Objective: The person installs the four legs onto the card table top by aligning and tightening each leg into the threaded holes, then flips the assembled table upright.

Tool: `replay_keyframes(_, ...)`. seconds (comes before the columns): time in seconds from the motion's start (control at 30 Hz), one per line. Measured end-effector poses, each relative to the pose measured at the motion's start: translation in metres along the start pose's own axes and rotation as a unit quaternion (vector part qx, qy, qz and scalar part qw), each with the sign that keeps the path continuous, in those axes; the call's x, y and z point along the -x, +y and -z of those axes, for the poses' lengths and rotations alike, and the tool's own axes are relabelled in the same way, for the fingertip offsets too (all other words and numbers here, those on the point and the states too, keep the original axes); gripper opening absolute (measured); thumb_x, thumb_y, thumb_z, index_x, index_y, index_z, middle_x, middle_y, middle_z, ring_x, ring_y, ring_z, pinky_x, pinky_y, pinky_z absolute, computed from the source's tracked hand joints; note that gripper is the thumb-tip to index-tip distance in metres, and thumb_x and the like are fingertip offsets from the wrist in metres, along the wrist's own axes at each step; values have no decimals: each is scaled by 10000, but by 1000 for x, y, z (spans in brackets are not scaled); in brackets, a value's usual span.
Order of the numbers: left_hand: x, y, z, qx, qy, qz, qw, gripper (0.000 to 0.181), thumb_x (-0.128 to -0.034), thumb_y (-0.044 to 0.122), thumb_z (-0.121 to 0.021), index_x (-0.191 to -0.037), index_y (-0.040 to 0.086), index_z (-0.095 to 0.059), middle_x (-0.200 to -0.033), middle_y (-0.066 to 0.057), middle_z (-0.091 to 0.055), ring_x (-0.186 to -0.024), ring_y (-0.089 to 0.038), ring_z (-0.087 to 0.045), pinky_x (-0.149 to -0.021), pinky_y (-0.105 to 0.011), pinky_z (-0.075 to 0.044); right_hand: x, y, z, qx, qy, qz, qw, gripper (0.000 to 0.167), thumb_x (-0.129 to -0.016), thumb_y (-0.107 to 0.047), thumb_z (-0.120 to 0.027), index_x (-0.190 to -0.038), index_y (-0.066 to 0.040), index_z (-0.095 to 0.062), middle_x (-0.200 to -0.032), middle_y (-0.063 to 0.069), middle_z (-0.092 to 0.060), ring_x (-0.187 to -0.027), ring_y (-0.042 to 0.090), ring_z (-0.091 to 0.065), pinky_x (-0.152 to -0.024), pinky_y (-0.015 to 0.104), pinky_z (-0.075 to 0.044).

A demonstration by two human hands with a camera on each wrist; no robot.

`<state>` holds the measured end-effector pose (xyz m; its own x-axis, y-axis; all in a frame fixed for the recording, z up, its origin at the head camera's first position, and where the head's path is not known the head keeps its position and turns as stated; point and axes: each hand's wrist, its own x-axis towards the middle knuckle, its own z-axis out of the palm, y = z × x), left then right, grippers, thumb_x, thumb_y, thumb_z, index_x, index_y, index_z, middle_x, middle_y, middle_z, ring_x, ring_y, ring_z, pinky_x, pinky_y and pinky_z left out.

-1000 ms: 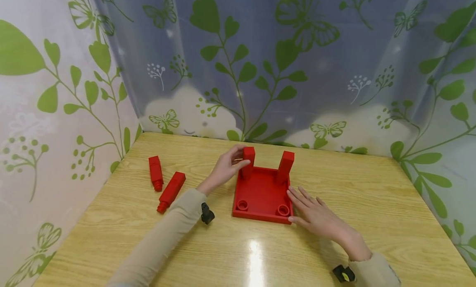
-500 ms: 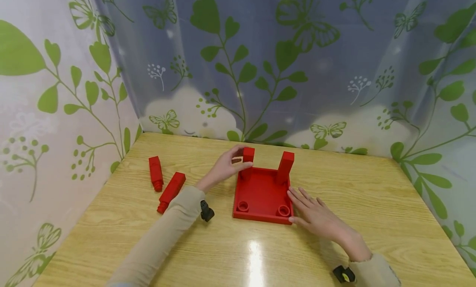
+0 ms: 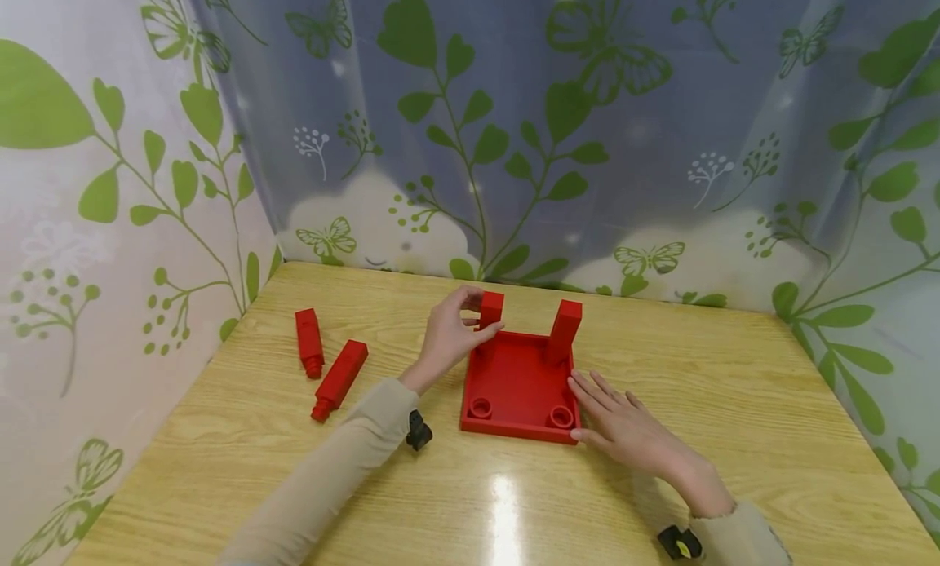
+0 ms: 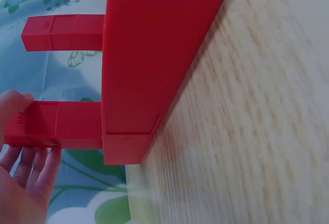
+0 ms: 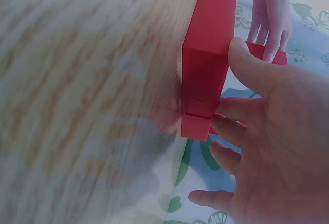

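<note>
A square red tabletop (image 3: 520, 382) with a raised rim lies upside down on the table. Two square red legs stand up from its far corners; ring-shaped sockets (image 3: 481, 408) show at the near corners. My left hand (image 3: 451, 338) pinches the upper part of the far-left leg (image 4: 77, 124) between thumb and fingers. The far-right leg (image 3: 565, 329) stands upright, touched by neither hand. Against the right side of the tabletop rests my right hand (image 3: 631, 427), fingers extended and thumb by the near-right corner.
Two loose red legs with threaded ends, one farther back (image 3: 308, 342) and one nearer (image 3: 341, 380), lie left of my left hand on the wooden table (image 3: 411, 509). A leaf-patterned curtain (image 3: 514, 142) hangs behind the table.
My left hand has shifted its fingers slightly around the far-left leg, and its wrist has turned a little. My right hand stays against the tabletop's side.
</note>
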<state>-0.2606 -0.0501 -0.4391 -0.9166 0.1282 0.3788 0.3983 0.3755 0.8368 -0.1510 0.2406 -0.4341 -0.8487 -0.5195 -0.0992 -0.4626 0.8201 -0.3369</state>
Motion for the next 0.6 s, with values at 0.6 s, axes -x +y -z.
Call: replay_keyframes(0.6, 8, -1, 30, 5, -402, 25, 9992, 544, -881, 86, -797, -1382, 60, -587, -1341, -114, -652, -1216, -270, -633, -989, -403, -550, 1, -1, 1, -12, 42, 35, 10000, 742, -1030, -466, -540, -1592, -48, -297, -1665, 147, -231, -1522, 423, -179, -1108, 764, -215)
